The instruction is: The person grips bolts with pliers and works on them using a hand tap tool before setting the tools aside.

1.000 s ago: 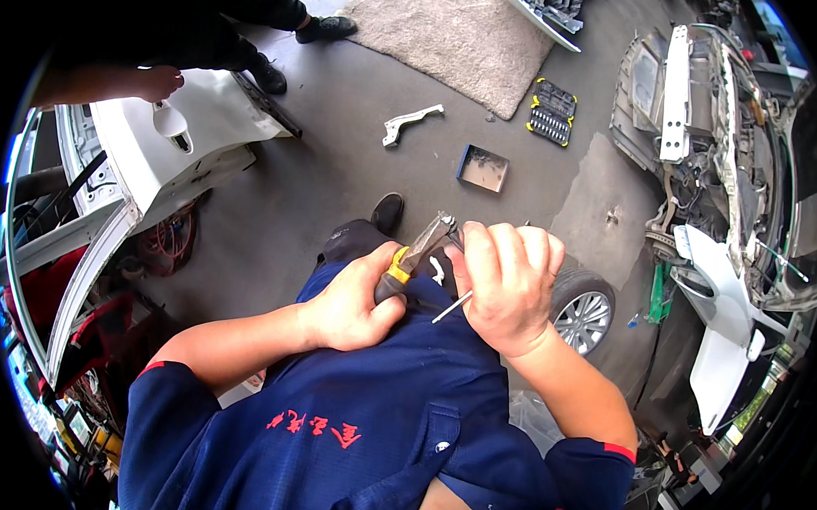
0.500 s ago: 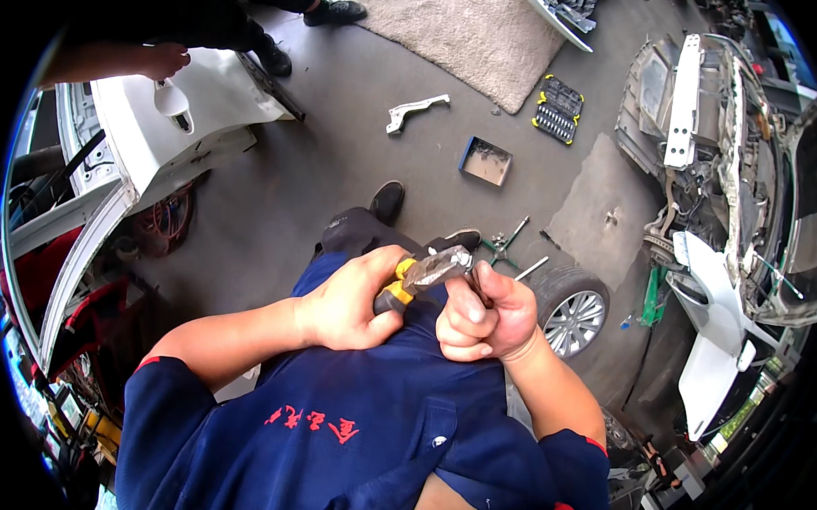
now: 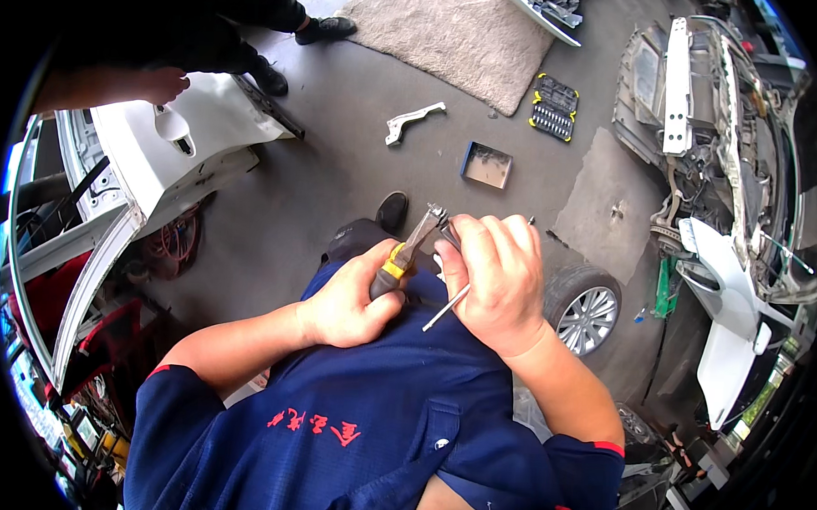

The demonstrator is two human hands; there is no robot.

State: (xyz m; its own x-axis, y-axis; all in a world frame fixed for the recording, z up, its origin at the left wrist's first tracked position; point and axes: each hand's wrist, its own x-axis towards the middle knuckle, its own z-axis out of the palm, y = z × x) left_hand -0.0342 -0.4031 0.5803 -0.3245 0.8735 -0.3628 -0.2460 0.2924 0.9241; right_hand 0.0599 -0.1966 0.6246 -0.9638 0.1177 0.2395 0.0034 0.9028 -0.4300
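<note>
My left hand [image 3: 352,296] is closed round the yellow and black handles of a pair of pliers [image 3: 416,243], whose metal jaws point up and away from me and grip a small metal piece [image 3: 436,216]. My right hand [image 3: 491,286], back upward, is curled round a thin metal rod [image 3: 444,313] that slants down toward the lower left; its fingertips are at a dark part beside the plier jaws, partly hidden. Both hands are in front of my dark blue shirt [image 3: 354,462].
A co-worker's hand [image 3: 161,85] rests by a white car door [image 3: 223,119]. Beyond me lie a mat [image 3: 437,28], socket case [image 3: 552,106], metal bracket [image 3: 414,118] and tray [image 3: 485,164]. Right are a wheel [image 3: 581,313], a stripped car front [image 3: 706,122] and white panel [image 3: 723,369].
Since half a second ago my right hand has turned back-upward and moved up, the rod now slanting down-left. The plier jaws have swung up and left.
</note>
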